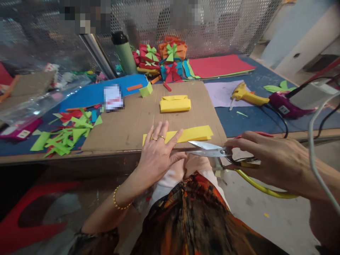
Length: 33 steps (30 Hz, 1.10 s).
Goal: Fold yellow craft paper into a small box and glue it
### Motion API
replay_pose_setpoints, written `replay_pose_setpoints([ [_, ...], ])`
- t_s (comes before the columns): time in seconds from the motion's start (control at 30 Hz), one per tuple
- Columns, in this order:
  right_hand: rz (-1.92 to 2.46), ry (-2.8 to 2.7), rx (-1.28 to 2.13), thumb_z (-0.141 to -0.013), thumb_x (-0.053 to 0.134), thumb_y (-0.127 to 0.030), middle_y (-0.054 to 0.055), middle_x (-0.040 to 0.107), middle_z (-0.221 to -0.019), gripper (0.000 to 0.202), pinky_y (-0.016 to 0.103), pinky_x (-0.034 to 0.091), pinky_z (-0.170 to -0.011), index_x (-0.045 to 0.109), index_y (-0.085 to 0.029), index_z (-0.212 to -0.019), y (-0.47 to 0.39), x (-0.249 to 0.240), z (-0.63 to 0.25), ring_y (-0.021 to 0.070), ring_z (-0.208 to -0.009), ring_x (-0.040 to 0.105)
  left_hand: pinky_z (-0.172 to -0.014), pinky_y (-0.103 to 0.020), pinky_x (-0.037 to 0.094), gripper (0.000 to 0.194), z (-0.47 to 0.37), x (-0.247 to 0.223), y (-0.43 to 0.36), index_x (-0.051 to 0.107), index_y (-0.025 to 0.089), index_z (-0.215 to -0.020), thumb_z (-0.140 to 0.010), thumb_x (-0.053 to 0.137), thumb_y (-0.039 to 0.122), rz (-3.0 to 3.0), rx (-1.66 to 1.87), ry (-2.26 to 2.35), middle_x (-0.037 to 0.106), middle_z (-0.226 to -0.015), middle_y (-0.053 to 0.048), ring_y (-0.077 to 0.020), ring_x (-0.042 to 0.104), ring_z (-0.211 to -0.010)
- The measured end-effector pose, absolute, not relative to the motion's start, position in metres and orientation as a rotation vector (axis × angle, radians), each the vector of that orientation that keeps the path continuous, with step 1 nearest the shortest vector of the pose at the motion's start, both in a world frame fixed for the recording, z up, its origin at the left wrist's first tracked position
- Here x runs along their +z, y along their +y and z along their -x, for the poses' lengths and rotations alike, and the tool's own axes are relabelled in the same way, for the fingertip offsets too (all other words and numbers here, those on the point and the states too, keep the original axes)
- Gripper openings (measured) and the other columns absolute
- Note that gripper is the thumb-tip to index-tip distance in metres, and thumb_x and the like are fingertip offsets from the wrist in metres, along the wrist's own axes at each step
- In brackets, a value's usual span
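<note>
My left hand (pixel 158 152) lies flat with fingers spread on a folded yellow paper strip (pixel 195 134), pressing it to the brown cardboard (pixel 119 131) near the front edge. In my right hand (pixel 273 163) is a pair of scissors (pixel 209 150), its blades parted and pointing left. The blades are just in front of the strip; whether they touch it I cannot tell. Beyond the left hand sits a folded yellow paper box (pixel 175 104). A small light-green folded paper piece (pixel 146 90) stands further back on the cardboard.
Green and red paper scraps (pixel 69 131) lie at left. A yellow glue gun (pixel 248 94) rests on lilac paper (pixel 215 92) at right, its cord hanging near the edge. A green bottle (pixel 124 53), decorated paper boxes (pixel 171 58) and stacked coloured sheets (pixel 220 65) stand behind. A grey cable (pixel 312 141) crosses the right.
</note>
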State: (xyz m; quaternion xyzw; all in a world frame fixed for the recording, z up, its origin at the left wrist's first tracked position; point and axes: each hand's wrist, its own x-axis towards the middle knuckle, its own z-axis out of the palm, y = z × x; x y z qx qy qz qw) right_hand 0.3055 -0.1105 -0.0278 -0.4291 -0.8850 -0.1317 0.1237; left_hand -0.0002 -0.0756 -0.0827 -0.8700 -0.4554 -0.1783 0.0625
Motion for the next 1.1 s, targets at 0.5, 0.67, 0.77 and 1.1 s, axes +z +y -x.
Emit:
replay_pose_setpoints([
  [0.5, 1.269, -2.618, -0.132, -0.094, 0.063, -0.04, 0.007, 0.071, -0.098, 0.024, 0.027, 0.038, -0.053, 0.067, -0.023, -0.109, -0.101, -0.041, -0.276, 0.0192, -0.077, 0.066, -0.126, -0.06, 0.023, 0.101, 0.012, -0.07, -0.074, 0.011, 0.014, -0.166, -0.091, 0.03, 0.08, 2.864, -0.586, -1.359, 0.027, -0.168, -0.025, -0.0369, 0.023, -0.158],
  [0.67, 1.199, -2.619, -0.137, -0.095, 0.061, -0.041, 0.007, 0.07, -0.096, 0.024, 0.026, 0.037, -0.052, 0.065, -0.022, -0.109, -0.098, -0.045, -0.277, 0.0189, -0.077, 0.066, -0.123, -0.055, 0.034, 0.068, 0.044, -0.058, -0.072, 0.044, 0.018, -0.155, -0.101, 0.045, 0.06, 2.956, -0.697, -1.154, 0.027, -0.169, -0.021, -0.0344, 0.024, -0.158],
  [0.77, 1.165, -2.619, -0.171, -0.095, 0.062, -0.039, 0.006, 0.069, -0.095, 0.023, 0.027, 0.037, -0.051, 0.063, -0.022, -0.11, -0.099, -0.047, -0.282, 0.0191, -0.073, 0.066, -0.113, -0.052, 0.044, 0.036, 0.058, -0.056, -0.072, 0.067, 0.016, -0.128, -0.104, 0.054, 0.039, 2.903, -0.729, -1.081, 0.06, -0.145, -0.019, -0.0322, 0.053, -0.14],
  [1.1, 1.189, -2.582, -0.249, -0.092, 0.064, -0.033, 0.005, 0.072, -0.095, 0.024, 0.028, 0.035, -0.053, 0.058, -0.021, -0.112, -0.1, -0.051, -0.278, 0.0193, -0.07, 0.066, -0.106, -0.046, 0.044, 0.035, 0.051, -0.064, -0.071, 0.063, 0.015, -0.132, -0.1, 0.061, 0.028, 2.888, -0.795, -0.883, 0.07, -0.126, -0.014, -0.0289, 0.06, -0.126],
])
